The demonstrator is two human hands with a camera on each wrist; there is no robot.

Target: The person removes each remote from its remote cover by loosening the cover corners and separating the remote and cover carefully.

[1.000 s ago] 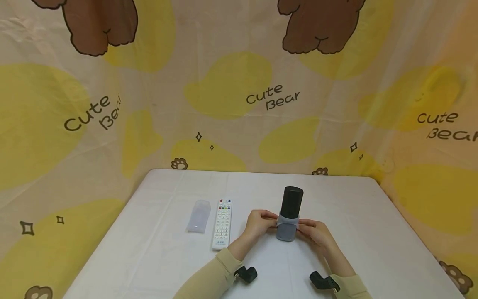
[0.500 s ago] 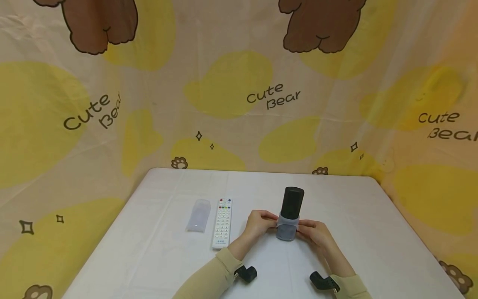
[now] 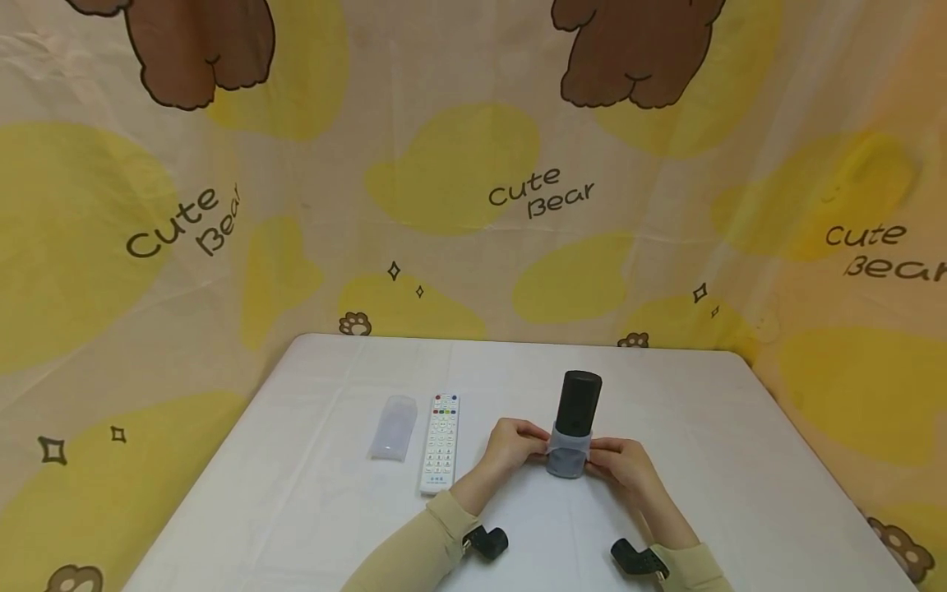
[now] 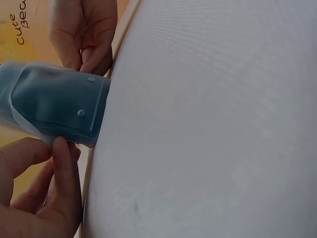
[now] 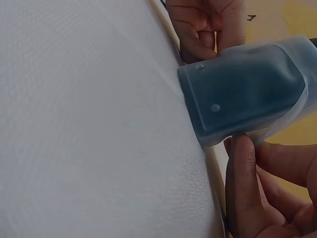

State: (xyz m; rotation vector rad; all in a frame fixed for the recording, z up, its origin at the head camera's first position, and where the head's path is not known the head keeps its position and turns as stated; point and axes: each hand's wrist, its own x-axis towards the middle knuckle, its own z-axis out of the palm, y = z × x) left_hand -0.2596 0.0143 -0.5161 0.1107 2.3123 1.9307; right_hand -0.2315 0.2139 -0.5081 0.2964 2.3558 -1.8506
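A slim black remote control [image 3: 579, 403], its plain side toward me, stands upright on the white table [image 3: 666, 395]. Round its lower part sits a translucent silicone cover [image 4: 59, 101], its upper edge folded over and hanging loose. My left hand [image 3: 510, 442] pinches the cover's left edge between thumb and forefinger. On the opposite side my right hand [image 3: 625, 462] pinches the right edge in the same way. Small round nubs show on the cover's lower face in the right wrist view, with its bottom end right at the table top.
Left of my hands lies a white remote control [image 3: 441, 444] with colored buttons. A flat translucent cover [image 3: 394, 428] lies beside it. Behind the table hangs a cloth [image 3: 444, 164] printed with bears. Black wrist cameras [image 3: 486, 543] sit on both sleeves.
Both hands have shifted down very slightly along the sides of the cover, and its folded edge sits a touch lower. The black remote control stays upright in place.
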